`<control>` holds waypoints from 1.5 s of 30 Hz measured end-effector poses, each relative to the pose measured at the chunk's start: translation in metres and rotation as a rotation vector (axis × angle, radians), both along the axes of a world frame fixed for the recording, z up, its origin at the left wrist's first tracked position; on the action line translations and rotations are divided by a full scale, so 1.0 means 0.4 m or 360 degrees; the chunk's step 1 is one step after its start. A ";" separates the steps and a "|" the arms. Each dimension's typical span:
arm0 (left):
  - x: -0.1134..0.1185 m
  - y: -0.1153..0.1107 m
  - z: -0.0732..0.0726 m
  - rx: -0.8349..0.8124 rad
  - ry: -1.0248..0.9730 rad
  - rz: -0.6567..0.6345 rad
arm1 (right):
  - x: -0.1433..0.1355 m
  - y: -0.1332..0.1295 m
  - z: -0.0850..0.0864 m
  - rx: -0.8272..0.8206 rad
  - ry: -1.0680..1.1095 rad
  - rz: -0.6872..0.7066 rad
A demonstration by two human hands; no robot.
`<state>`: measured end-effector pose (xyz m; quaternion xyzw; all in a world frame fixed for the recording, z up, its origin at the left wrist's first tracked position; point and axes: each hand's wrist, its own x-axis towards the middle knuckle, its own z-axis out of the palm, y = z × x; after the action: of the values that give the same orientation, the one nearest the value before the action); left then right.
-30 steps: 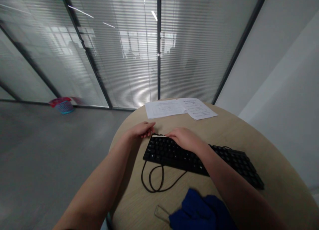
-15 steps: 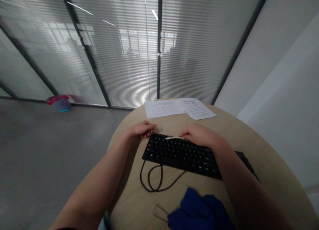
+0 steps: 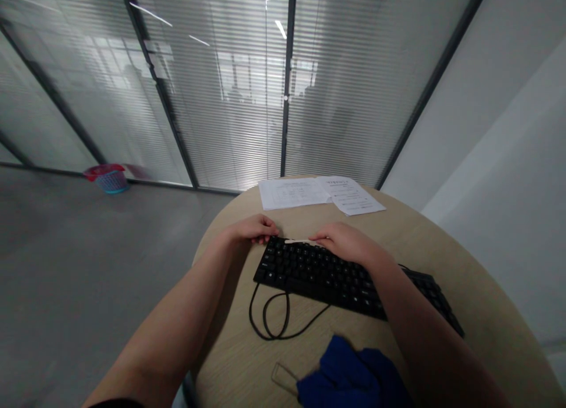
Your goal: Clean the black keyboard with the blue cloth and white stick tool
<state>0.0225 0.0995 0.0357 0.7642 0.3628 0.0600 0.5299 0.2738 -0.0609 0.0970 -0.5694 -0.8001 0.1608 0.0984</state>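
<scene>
A black keyboard [image 3: 309,272] lies at a slant on the round wooden table, its number-pad end partly behind my right forearm. At its far left corner is my left hand [image 3: 259,228], fingers curled and pinching the edge. My right hand [image 3: 342,240] is over the keyboard's far edge, closed on a thin pale stick [image 3: 297,241]. The stick points left along the top row of keys; its tip is too small to make out, and its other end is hidden in the fingers.
Printed sheets [image 3: 318,193] lie beyond the keyboard. A black cable [image 3: 276,337] loops in front of it, near a blue cloth [image 3: 354,375] and a thin wire-like loop [image 3: 283,375]. A red and blue basket [image 3: 110,178] stands on the floor by the glass partition.
My right hand and the pale stick have moved a little to the left along the top keys. My left hand stays at the keyboard's corner. The view has shifted slightly.
</scene>
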 end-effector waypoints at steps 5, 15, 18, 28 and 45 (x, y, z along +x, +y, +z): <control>-0.001 -0.004 0.003 0.0013 -0.0026 -0.0014 | 0.016 0.002 -0.002 0.0122 -0.0058 -0.0061; 0.000 0.002 0.000 0.0008 -0.0021 -0.0022 | 0.018 0.014 -0.018 0.0153 0.0001 -0.0001; -0.002 0.003 -0.001 0.0019 -0.0025 -0.0034 | 0.020 0.018 -0.020 0.0043 0.0031 0.0037; 0.001 0.008 -0.008 -0.0019 -0.0049 -0.0024 | 0.143 -0.008 0.016 -0.0270 0.0017 -0.0092; 0.000 0.012 -0.009 -0.0007 -0.0023 -0.0055 | 0.098 0.007 -0.005 -0.0264 0.0060 -0.0111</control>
<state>0.0227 0.1041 0.0321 0.7687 0.3458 0.0554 0.5352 0.3129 -0.0581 0.0949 -0.6000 -0.7618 0.2337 0.0716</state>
